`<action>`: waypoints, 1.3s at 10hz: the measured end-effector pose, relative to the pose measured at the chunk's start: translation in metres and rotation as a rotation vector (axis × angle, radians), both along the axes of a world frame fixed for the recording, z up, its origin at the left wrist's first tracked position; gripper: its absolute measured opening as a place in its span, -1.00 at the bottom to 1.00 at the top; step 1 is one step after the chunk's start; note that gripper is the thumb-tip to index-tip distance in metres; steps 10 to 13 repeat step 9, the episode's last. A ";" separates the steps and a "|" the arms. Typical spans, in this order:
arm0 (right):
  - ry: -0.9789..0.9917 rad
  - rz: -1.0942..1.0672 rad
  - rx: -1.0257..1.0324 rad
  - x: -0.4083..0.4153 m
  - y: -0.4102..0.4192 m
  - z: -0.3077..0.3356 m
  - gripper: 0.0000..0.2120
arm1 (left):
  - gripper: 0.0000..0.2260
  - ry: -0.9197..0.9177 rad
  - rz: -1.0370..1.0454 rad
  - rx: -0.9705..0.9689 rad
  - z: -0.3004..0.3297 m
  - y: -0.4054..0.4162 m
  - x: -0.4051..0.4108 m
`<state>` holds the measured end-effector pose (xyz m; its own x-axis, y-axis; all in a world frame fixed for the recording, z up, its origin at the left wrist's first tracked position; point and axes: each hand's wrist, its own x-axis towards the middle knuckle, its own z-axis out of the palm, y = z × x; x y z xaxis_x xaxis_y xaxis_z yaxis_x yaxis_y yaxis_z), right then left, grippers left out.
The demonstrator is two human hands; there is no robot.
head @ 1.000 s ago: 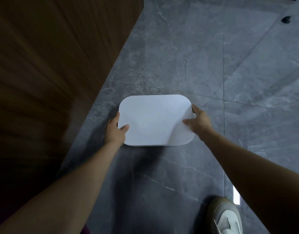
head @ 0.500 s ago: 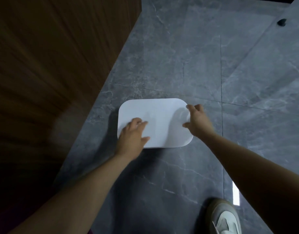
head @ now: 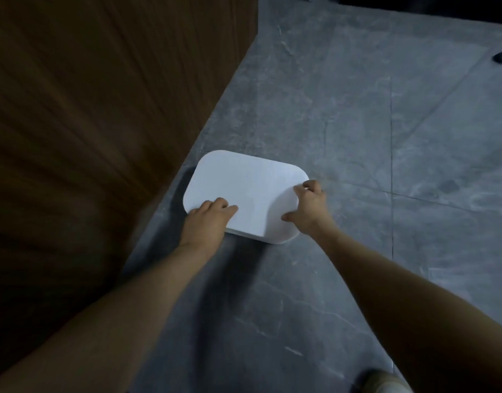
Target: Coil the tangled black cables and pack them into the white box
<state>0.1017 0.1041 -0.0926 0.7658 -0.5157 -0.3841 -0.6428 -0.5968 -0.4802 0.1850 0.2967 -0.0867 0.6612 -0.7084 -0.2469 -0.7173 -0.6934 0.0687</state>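
The white box sits on the grey floor with its lid shut, close to the wooden wall. My left hand rests on top of the lid at its near left corner, fingers laid on the surface. My right hand holds the box's right edge, fingers bent over the far right corner and thumb spread toward the near side. No black cables are in view.
A brown wooden wall rises along the left, right beside the box. Grey marble floor tiles stretch ahead and to the right. A small dark object lies far right. My white shoe shows at the bottom.
The box has slid left toward the wooden wall and turned slightly. My left hand went from the box's left side onto the lid. My right hand stayed on the right edge.
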 end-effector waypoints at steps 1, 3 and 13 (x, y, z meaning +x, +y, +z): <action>-0.061 -0.031 0.038 0.027 0.008 -0.006 -0.39 | -0.49 -0.009 0.115 0.000 -0.001 0.005 0.022; -0.144 -0.027 0.058 0.061 0.019 -0.014 -0.46 | -0.46 -0.012 0.172 0.030 -0.006 0.010 0.052; -0.037 0.057 0.007 0.037 -0.023 0.121 -0.31 | -0.48 0.000 0.064 0.026 0.125 -0.058 0.045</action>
